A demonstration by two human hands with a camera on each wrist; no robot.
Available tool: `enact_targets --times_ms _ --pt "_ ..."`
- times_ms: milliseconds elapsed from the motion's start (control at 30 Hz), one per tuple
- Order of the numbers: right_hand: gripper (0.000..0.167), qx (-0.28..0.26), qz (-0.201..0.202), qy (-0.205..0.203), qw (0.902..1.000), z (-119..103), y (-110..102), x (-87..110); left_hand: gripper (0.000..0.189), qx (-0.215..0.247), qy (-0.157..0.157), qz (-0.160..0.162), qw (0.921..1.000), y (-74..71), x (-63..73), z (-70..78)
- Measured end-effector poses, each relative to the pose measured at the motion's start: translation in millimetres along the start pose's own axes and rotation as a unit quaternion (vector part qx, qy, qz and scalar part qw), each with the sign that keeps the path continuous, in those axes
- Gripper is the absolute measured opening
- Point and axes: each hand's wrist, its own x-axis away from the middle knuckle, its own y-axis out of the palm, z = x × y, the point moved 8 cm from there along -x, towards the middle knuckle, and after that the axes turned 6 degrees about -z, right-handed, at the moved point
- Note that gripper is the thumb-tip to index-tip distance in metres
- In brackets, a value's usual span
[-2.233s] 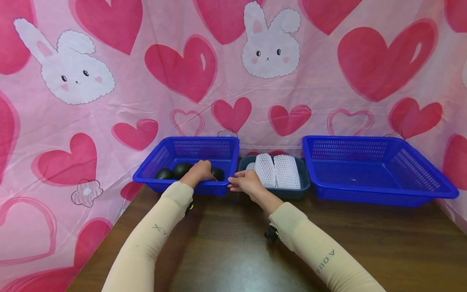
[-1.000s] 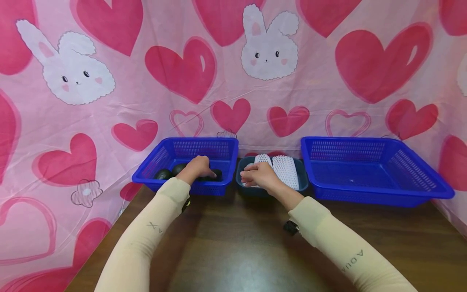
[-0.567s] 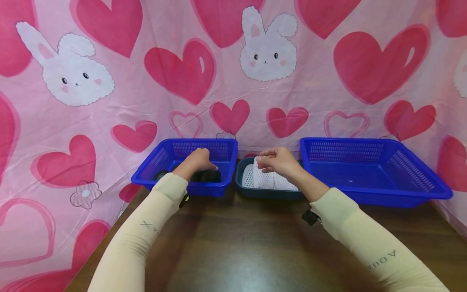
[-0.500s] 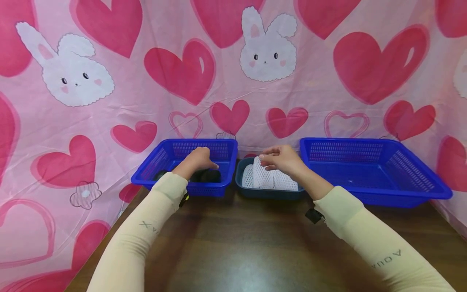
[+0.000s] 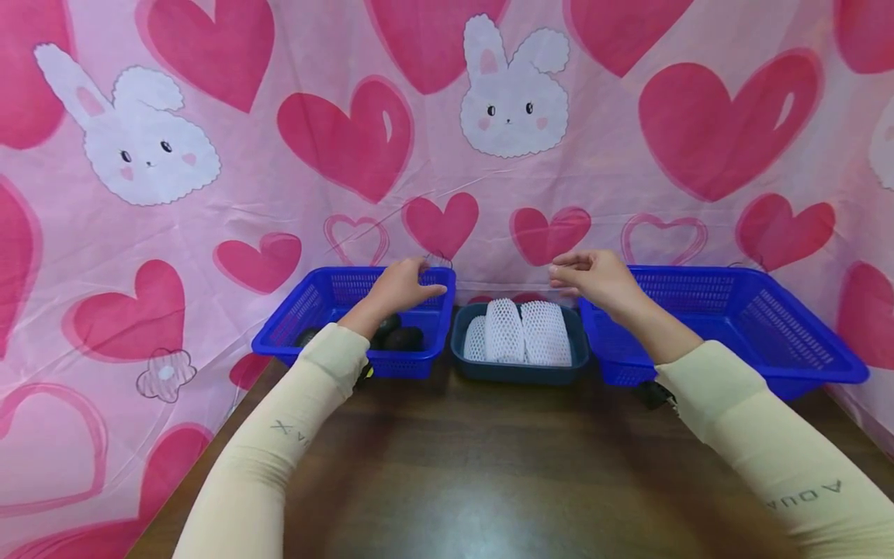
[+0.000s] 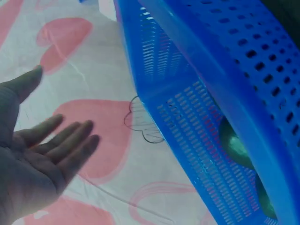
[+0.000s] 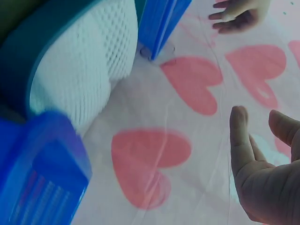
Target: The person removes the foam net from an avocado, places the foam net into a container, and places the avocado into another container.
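Note:
My left hand (image 5: pixel 401 289) hovers above the left blue basket (image 5: pixel 450 314), palm empty and fingers spread in the left wrist view. Below it are several dark avocados (image 5: pixel 403 338), partly hidden by my hand and sleeve; two green ones (image 6: pixel 234 143) show through the basket in the left wrist view. My right hand (image 5: pixel 594 279) is in the air over the near left corner of the right blue basket (image 5: pixel 740 318). Its fingers are loosely bent with nothing between them. White foam net sleeves (image 5: pixel 504 330) stand in a dark teal tray (image 5: pixel 517 374) between the baskets.
Both baskets and the tray stand in a row at the back of a brown wooden table (image 5: pixel 461 450). Right behind them hangs a pink cloth (image 5: pixel 433 163) printed with hearts and rabbits. The right basket's floor shows bare where my arm does not cover it.
My left hand has risen from among the avocados. My right hand has gone from the left basket's rim, across the foam net sleeves, up and right to the right basket.

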Motion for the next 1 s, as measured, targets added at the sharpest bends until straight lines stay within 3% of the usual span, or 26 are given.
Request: enact_targets --times_ms 167,433,600,767,900,1000 --pt "0.050 0.077 0.064 -0.037 0.9943 1 -28 2.7 0.058 0.017 0.065 0.051 0.9965 -7.8 -5.6 20.4" --pt "0.061 0.197 0.159 -0.072 0.9647 17 -68 5.4 0.064 0.024 0.145 0.104 0.9836 -16.4 -15.5 40.2" --pt "0.066 0.250 0.189 -0.085 0.9457 22 -81 4.0 0.068 0.051 0.148 0.132 0.9788 -21.5 -22.1 37.6" --pt "0.070 0.285 0.195 -0.099 0.9332 28 -89 -1.6 0.071 0.068 0.143 0.159 0.9745 -25.4 -26.9 35.7" --pt "0.073 0.313 0.198 -0.114 0.9219 34 -95 -6.2 0.076 0.056 0.137 0.178 0.9728 -27.4 -30.0 35.9" --pt "0.075 0.349 0.200 -0.131 0.9060 38 -97 -9.3 0.078 0.025 0.134 0.191 0.9721 -28.1 -32.5 36.1"
